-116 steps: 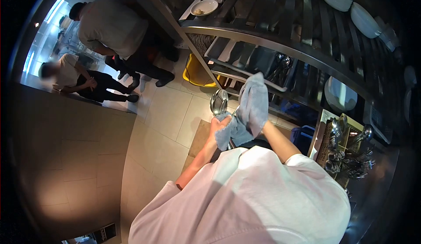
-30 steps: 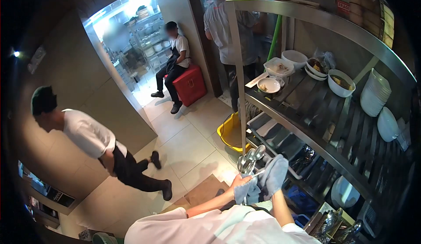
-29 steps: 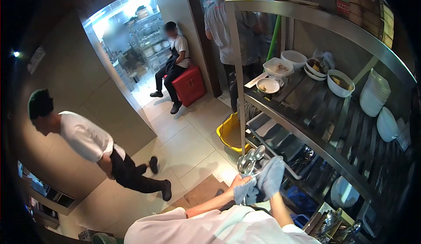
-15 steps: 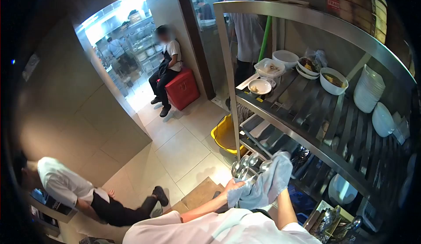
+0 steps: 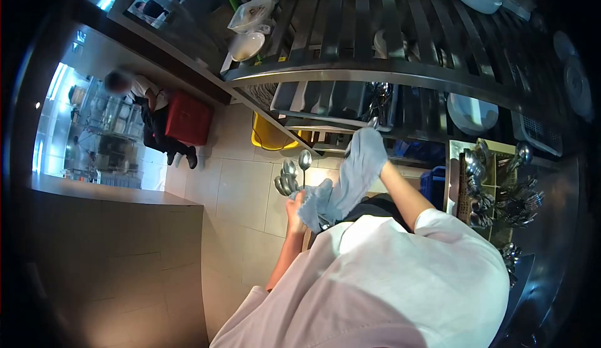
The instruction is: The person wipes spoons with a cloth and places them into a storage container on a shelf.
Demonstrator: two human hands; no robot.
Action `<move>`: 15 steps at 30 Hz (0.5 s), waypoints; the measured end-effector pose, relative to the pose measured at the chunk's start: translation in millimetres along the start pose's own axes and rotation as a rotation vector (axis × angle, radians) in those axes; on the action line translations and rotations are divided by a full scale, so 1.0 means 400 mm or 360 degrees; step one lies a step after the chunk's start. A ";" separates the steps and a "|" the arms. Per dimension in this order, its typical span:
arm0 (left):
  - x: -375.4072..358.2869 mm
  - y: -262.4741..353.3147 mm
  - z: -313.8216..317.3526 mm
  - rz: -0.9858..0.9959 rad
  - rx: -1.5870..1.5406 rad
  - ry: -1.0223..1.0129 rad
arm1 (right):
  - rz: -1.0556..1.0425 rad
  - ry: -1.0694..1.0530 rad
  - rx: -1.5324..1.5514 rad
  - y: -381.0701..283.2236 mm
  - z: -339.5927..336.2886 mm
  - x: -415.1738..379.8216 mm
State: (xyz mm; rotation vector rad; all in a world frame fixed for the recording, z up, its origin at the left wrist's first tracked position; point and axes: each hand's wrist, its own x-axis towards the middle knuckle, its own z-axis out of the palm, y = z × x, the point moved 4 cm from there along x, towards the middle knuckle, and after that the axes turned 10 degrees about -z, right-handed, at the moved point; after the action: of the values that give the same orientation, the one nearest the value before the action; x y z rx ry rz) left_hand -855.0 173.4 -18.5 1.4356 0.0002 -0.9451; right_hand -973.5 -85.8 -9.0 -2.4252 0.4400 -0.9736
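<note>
My left hand is closed around the handles of several metal spoons, their bowls pointing up and away from me. A light blue cloth hangs from beside that hand across to my right hand, which is wrapped in it. Only my right wrist and forearm show, the fingers being hidden under the cloth. At the far end of the cloth, the tip of a shiny metal piece shows.
A slatted metal rack stands in front, with bowls and a food container on top. Cutlery fills a divided holder at right. A yellow bucket is on the floor; a person sits on a red box.
The view has turned right and down, bringing the cutlery holder further in. My cloth-wrapped right hand has moved apart from the spoons in my left. The person at lower left is out of view.
</note>
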 end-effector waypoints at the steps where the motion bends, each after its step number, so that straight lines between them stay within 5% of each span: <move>1: -0.006 0.009 0.001 -0.0016 -0.0031 0.0024 | -0.0195 -0.0181 -0.0446 0.031 -0.008 0.013; 4: -0.005 0.032 0.016 0.0024 -0.0056 0.0065 | 0.0254 -0.0141 -0.0451 0.182 0.004 0.074; 6: -0.006 0.048 0.026 0.0004 0.0036 0.0153 | 0.0153 0.0088 -0.0369 0.265 0.027 0.064; 9: -0.005 0.058 0.039 0.0002 0.0121 0.0143 | 0.0193 -0.0165 -0.0346 0.104 -0.057 0.051; 10: 0.006 0.062 0.049 0.0006 0.0134 0.0159 | -0.0146 -0.0097 -0.0428 0.156 0.020 -0.021; 13: -0.016 0.072 0.086 -0.0090 0.0172 0.0078 | 0.0095 -0.0542 -0.0278 -0.235 -0.158 0.075; 15: -0.039 0.086 0.125 -0.0189 0.0324 -0.0060 | -0.0692 -0.0777 -0.0488 -0.293 -0.067 0.052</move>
State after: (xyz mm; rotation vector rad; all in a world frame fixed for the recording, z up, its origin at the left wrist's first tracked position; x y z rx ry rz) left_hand -872.8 135.7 28.2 1.6189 -0.0402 -1.0944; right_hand -964.9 -6.6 83.2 -2.9908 -0.1299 -0.4517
